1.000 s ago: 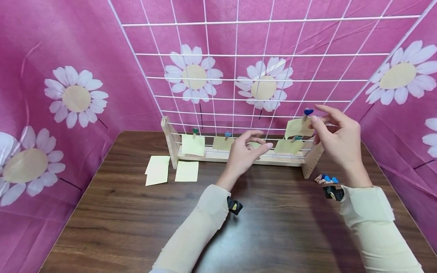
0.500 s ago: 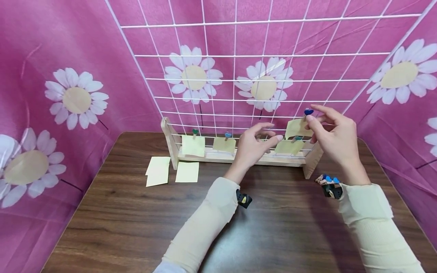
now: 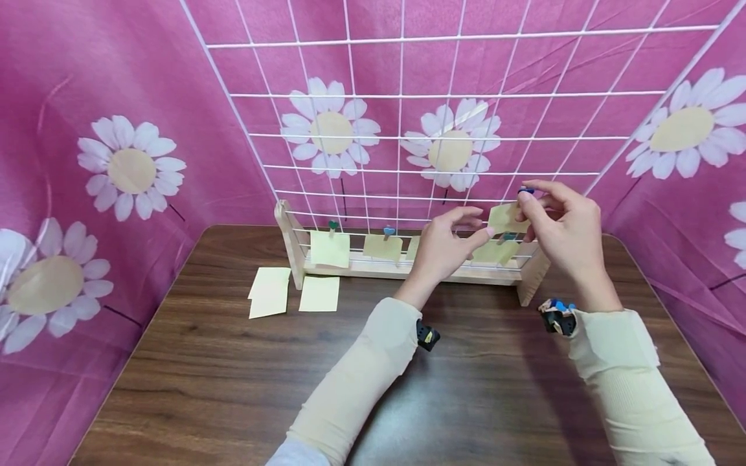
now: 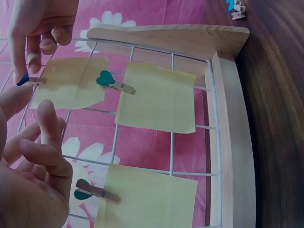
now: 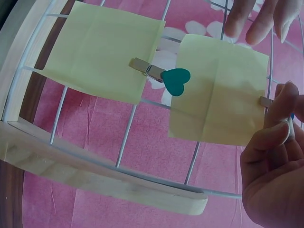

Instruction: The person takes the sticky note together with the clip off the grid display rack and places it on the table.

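My right hand (image 3: 568, 226) pinches a small wooden clothespin (image 4: 37, 80) with a dark blue heart. The clothespin is at the top edge of a pale yellow sticky note (image 5: 218, 90) on the right side of the white wire grid (image 3: 402, 137). My left hand (image 3: 444, 246) is at that note's left edge, fingers spread and loosely bent, with the thumb tip right at the paper. Below, a second note (image 4: 156, 97) hangs from a clothespin with a green heart (image 5: 175, 81). The left hand partly covers another note in the head view.
Further left on the grid hang a note (image 3: 330, 249) with a green-heart clothespin and one (image 3: 382, 247) with a light blue heart. Loose notes (image 3: 319, 294) lie on the wooden table (image 3: 204, 382). Several clothespins (image 3: 561, 305) lie by my right wrist. A wooden stand (image 3: 530, 283) bears the grid.
My left hand has moved right, up to the upper note's edge. My right hand has shifted slightly left and now covers more of the blue heart.
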The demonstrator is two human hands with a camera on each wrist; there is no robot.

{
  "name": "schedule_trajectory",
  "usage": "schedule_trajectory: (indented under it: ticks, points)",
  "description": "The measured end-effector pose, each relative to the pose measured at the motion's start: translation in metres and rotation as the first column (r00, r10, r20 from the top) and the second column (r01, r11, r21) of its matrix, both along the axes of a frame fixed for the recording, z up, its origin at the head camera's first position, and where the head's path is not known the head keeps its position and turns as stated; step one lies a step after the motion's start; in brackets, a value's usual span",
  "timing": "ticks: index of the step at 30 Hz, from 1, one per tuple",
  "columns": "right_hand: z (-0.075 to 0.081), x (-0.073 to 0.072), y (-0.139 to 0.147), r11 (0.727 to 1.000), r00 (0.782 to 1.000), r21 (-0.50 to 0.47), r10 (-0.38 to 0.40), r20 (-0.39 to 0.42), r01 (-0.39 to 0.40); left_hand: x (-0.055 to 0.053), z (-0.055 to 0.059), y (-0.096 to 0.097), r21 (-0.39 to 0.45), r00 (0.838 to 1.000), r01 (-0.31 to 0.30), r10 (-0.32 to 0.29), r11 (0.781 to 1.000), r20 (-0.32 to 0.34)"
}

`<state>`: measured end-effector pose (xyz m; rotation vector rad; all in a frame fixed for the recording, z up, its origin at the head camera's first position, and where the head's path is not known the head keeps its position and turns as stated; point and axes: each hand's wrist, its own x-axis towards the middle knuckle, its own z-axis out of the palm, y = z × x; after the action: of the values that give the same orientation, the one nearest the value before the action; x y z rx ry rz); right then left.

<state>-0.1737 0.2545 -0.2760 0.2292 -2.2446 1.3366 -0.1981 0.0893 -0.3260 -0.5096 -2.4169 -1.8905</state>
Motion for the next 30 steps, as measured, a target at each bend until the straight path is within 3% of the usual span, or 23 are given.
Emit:
schedule_trajectory:
  ticks: [9, 14, 21, 25, 30]
  points:
    - [0.005, 0.006, -0.006, 1.000, 1.000, -0.007, -0.006, -0.007, 0.006, -0.001, 0.000, 0.007, 0.078, 0.999, 0.044, -0.046, 0.996, 0.026]
    - [0.006, 0.006, -0.007, 1.000, 1.000, -0.003, -0.010, -0.014, 0.010, 0.000, 0.003, 0.012, 0.073, 0.999, 0.036, -0.038, 0.997, 0.020]
    - [0.006, 0.005, -0.007, 1.000, 1.000, -0.001, -0.020, -0.017, 0.020, 0.001, 0.009, 0.019, -0.068, 0.999, -0.001, -0.002, 0.998, -0.046]
    - [0.005, 0.005, -0.008, 1.000, 1.000, -0.002, -0.016, -0.017, 0.016, 0.001, 0.010, 0.021, -0.225, 0.987, -0.093, 0.059, 0.970, -0.151]
    - [0.005, 0.004, -0.008, 1.000, 1.000, 0.005, -0.014, -0.025, 0.014, 0.000, 0.010, 0.023, -0.299, 0.966, -0.187, 0.119, 0.936, -0.231]
